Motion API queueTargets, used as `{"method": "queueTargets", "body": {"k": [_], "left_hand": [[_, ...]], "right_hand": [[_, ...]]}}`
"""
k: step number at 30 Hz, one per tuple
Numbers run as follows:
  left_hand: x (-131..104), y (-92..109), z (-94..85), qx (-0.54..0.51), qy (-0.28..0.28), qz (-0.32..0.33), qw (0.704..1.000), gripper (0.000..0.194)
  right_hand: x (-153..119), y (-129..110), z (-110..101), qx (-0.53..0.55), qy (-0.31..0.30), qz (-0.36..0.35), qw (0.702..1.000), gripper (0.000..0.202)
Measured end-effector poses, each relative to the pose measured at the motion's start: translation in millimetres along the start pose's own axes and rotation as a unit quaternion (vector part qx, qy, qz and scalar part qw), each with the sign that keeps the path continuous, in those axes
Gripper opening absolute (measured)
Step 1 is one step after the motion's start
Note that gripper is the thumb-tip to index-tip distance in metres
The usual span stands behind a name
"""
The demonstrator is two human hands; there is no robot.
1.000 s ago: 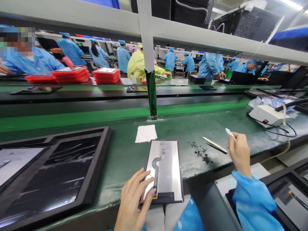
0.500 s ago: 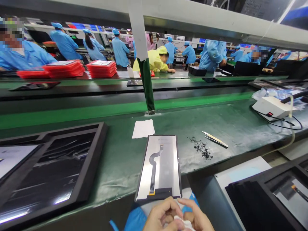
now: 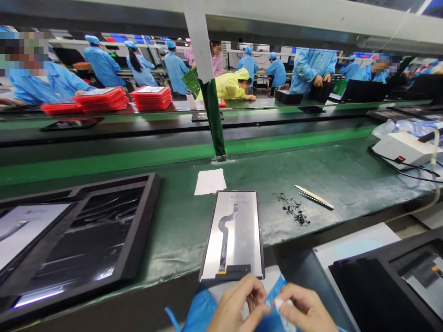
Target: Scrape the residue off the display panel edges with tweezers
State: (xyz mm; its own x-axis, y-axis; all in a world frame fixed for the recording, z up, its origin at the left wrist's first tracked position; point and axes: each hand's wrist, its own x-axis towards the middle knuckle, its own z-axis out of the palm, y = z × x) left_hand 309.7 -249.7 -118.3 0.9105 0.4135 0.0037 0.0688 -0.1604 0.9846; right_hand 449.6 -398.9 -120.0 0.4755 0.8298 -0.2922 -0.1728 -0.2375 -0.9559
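Below the near end of a flat display panel (image 3: 242,240), my left hand (image 3: 242,302) has its fingers closed on a bit of white material. Just to its right, my right hand (image 3: 302,306) pinches a crumpled white wipe (image 3: 285,311). A small gap separates the two hands. The silvery panel lies back side up over the bench edge, with a dark curved flex cable (image 3: 224,235) on it. Behind the panel is a white paper sheet (image 3: 210,181). Black scraps (image 3: 294,210) and tweezers (image 3: 314,197) lie to the right on the green bench.
A black foam tray (image 3: 141,230) with panels occupies the left side; another tray (image 3: 384,276) is at lower right. A white device (image 3: 398,150) with cables stands at right. An upright post (image 3: 212,115) rises behind the paper. Several people work beyond.
My hands have moved apart, the right hand shifting right with the white wipe. The view has shifted slightly. Across the bench, a person's hands now hold a black item.
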Motion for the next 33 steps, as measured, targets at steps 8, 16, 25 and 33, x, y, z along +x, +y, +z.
{"method": "queueTargets", "body": {"k": [8, 16, 25, 33], "left_hand": [[14.1, 5.2, -31.4, 0.393, 0.092, 0.241, 0.883, 0.036], [29.1, -8.8, -25.6, 0.419, 0.063, 0.252, 0.87, 0.054], [47.1, -12.5, -19.3, 0.44, 0.094, 0.263, 0.854, 0.048], [47.8, -13.6, -12.6, 0.438, 0.105, 0.245, 0.859, 0.047]], "right_hand": [[13.6, -23.6, -25.7, -0.321, 0.108, -0.187, 0.922, 0.025], [25.1, -41.9, -11.0, -0.401, 0.121, -0.284, 0.863, 0.031], [27.7, -35.2, -9.7, -0.501, 0.142, -0.341, 0.783, 0.032], [26.3, -22.6, -6.0, -0.537, 0.153, -0.329, 0.761, 0.029]]}}
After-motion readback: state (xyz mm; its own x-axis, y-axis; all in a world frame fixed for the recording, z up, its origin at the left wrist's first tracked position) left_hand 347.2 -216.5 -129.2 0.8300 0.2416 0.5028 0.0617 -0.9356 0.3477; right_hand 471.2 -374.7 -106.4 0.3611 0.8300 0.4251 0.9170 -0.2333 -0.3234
